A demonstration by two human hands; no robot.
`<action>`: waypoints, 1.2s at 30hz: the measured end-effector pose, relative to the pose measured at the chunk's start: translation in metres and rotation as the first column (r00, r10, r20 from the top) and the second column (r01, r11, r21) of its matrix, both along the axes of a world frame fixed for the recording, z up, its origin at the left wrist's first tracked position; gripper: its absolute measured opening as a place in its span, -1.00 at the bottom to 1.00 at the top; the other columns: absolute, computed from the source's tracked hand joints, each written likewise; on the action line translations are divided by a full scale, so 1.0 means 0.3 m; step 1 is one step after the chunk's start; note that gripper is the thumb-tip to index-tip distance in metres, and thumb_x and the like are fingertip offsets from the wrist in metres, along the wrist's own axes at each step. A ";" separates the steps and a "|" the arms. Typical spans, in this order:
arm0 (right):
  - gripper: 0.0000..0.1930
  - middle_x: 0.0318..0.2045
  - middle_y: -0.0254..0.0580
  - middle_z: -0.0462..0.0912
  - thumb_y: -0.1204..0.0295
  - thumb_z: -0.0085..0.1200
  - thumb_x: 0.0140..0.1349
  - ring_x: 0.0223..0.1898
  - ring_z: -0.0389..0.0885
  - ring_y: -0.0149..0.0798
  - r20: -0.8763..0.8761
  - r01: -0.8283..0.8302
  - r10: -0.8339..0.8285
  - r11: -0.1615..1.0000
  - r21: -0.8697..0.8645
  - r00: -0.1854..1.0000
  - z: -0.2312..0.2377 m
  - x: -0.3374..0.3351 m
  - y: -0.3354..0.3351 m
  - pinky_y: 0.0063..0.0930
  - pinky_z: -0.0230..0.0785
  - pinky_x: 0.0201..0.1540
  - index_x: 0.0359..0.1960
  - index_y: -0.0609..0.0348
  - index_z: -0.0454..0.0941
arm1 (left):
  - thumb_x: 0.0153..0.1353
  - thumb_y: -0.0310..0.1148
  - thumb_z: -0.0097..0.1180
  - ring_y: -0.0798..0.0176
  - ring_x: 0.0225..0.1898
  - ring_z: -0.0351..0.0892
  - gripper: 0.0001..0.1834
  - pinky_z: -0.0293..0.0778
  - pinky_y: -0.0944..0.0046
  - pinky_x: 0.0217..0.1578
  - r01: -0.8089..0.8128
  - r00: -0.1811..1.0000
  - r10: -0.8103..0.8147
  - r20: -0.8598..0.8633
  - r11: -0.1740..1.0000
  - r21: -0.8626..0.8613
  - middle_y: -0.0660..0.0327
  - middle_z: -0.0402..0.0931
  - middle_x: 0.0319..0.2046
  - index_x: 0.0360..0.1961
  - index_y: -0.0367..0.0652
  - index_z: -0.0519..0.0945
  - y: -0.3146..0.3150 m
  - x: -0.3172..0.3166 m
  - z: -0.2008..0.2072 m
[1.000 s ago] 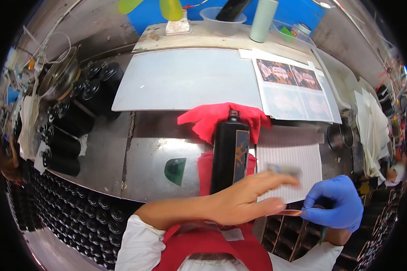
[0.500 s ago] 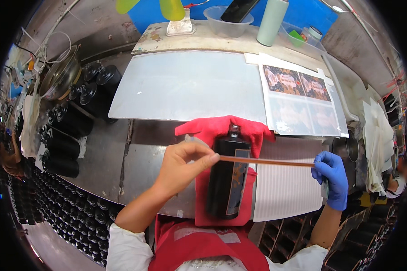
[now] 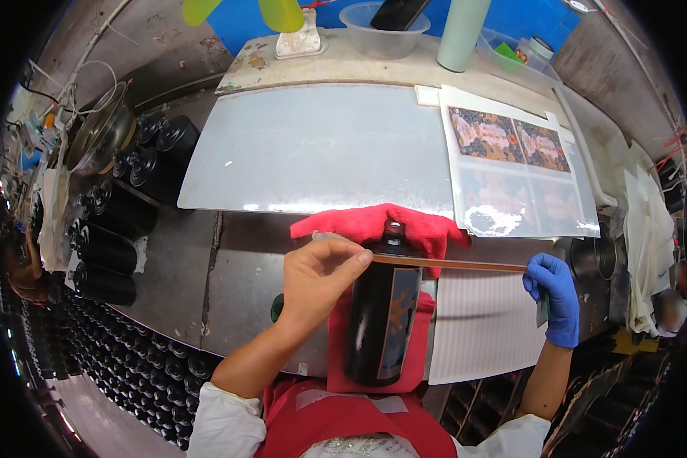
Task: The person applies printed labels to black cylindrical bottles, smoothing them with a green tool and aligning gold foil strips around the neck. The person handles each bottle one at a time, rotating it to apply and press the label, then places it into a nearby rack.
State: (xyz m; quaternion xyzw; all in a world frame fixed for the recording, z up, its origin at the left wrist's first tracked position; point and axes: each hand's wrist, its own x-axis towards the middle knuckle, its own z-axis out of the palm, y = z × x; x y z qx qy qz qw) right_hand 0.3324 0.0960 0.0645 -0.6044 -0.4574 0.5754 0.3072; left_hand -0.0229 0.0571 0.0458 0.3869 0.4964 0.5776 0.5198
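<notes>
A black bottle [image 3: 366, 336] lies on a red cloth [image 3: 340, 221], neck pointing away from me, with a framed picture label [image 3: 401, 328] on its right side. A thin brown strip [image 3: 458, 266] is stretched taut across the bottle's upper part, near the shoulder; whether it touches the glass I cannot tell. Bare, my left hand [image 3: 317, 278] pinches the strip's left end between thumb and fingers. My right hand [image 3: 553, 294], in a blue glove, grips the right end. A small greenish flat piece [image 3: 542, 311] shows under the gloved fingers.
Several black bottles [image 3: 107, 248] lie at the left. A grey board [image 3: 313, 145] and printed picture sheets [image 3: 504, 183] are ahead, a striped white sheet [image 3: 488, 328] right of the bottle. Behind stand a clear bowl [image 3: 385, 38] and pale green flask [image 3: 462, 38].
The strip has shifted a little toward the bottle's shoulder, with both hands still on its ends. A dark green round thing now shows beside my left wrist. The view has shifted slightly.
</notes>
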 end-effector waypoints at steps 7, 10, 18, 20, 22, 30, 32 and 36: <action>-0.87 -0.66 -0.26 0.51 0.41 0.09 0.14 -0.73 0.35 -0.56 -0.006 0.018 -0.018 1.000 -0.019 1.000 -0.028 0.017 0.005 -0.75 0.15 -0.68 -0.48 0.20 0.49 | 0.03 -0.63 0.23 0.47 -0.40 0.47 -0.94 0.39 0.50 -0.37 -0.008 1.000 0.008 -0.017 1.000 -0.004 0.27 0.52 -0.45 -0.46 -0.30 0.59 0.005 0.014 -0.012; -0.87 -0.66 -0.26 0.51 0.41 0.08 0.14 -0.73 0.35 -0.56 -0.016 0.015 -0.015 1.000 -0.020 1.000 -0.038 0.021 0.007 -0.75 0.15 -0.68 -0.49 0.20 0.49 | 0.02 -0.63 0.24 0.48 -0.40 0.46 -0.92 0.39 0.50 -0.37 -0.016 1.000 0.015 -0.021 1.000 -0.006 0.28 0.52 -0.45 -0.47 -0.28 0.58 0.007 0.016 -0.010; -0.86 -0.66 -0.26 0.51 0.40 0.09 0.15 -0.73 0.35 -0.56 -0.026 0.019 -0.019 1.000 -0.023 0.999 -0.055 0.015 0.017 -0.75 0.15 -0.69 -0.49 0.20 0.50 | 0.12 -0.53 0.20 0.53 -0.39 0.42 -0.85 0.35 0.53 -0.39 -0.045 0.954 0.081 0.290 0.990 -0.131 0.35 0.47 -0.35 -0.29 -0.21 0.50 -0.002 0.026 -0.026; -0.86 -0.66 -0.26 0.51 0.41 0.09 0.15 -0.73 0.36 -0.56 -0.031 0.019 -0.020 0.999 -0.027 0.999 -0.065 0.015 0.021 -0.75 0.15 -0.68 -0.48 0.20 0.50 | 0.14 -0.53 0.18 0.52 -0.38 0.42 -0.84 0.36 0.54 -0.38 -0.089 0.937 0.116 0.330 0.991 -0.096 0.34 0.45 -0.34 -0.27 -0.20 0.47 -0.010 0.046 -0.036; -0.86 -0.66 -0.26 0.51 0.41 0.09 0.15 -0.73 0.36 -0.55 -0.033 0.021 -0.022 0.999 -0.030 0.999 -0.073 0.016 0.021 -0.74 0.15 -0.68 -0.48 0.20 0.50 | 0.14 -0.53 0.19 0.51 -0.35 0.41 -0.81 0.37 0.52 -0.32 -0.122 0.927 0.146 0.347 0.988 -0.092 0.35 0.41 -0.33 -0.28 -0.17 0.42 -0.009 0.074 -0.027; -0.87 -0.64 -0.27 0.52 0.41 0.09 0.14 -0.71 0.37 -0.55 -0.034 0.006 -0.008 0.999 -0.040 0.999 -0.109 0.023 0.025 -0.73 0.16 -0.68 -0.47 0.20 0.50 | 0.11 -0.60 0.19 0.48 -0.29 0.41 -0.77 0.38 0.47 -0.23 -0.117 0.930 0.130 0.343 0.991 -0.059 0.33 0.37 -0.34 -0.30 -0.13 0.39 -0.007 0.100 -0.038; -0.86 -0.65 -0.28 0.50 0.40 0.07 0.17 -0.72 0.35 -0.56 -0.013 0.005 -0.006 0.999 -0.032 1.000 -0.119 0.012 0.029 -0.74 0.14 -0.69 -0.47 0.20 0.48 | 0.12 -0.60 0.17 0.48 -0.29 0.41 -0.78 0.38 0.48 -0.24 -0.117 0.923 0.129 0.361 0.992 -0.055 0.32 0.37 -0.33 -0.30 -0.13 0.39 -0.010 0.094 -0.045; -0.85 -0.65 -0.28 0.50 0.39 0.07 0.18 -0.72 0.35 -0.57 -0.025 0.001 -0.002 1.000 -0.018 1.000 -0.136 0.008 0.035 -0.75 0.13 -0.69 -0.45 0.21 0.49 | 0.13 -0.60 0.14 0.47 -0.28 0.40 -0.79 0.36 0.47 -0.25 -0.114 0.901 0.126 0.414 0.992 -0.052 0.31 0.37 -0.31 -0.29 -0.13 0.39 -0.006 0.083 -0.071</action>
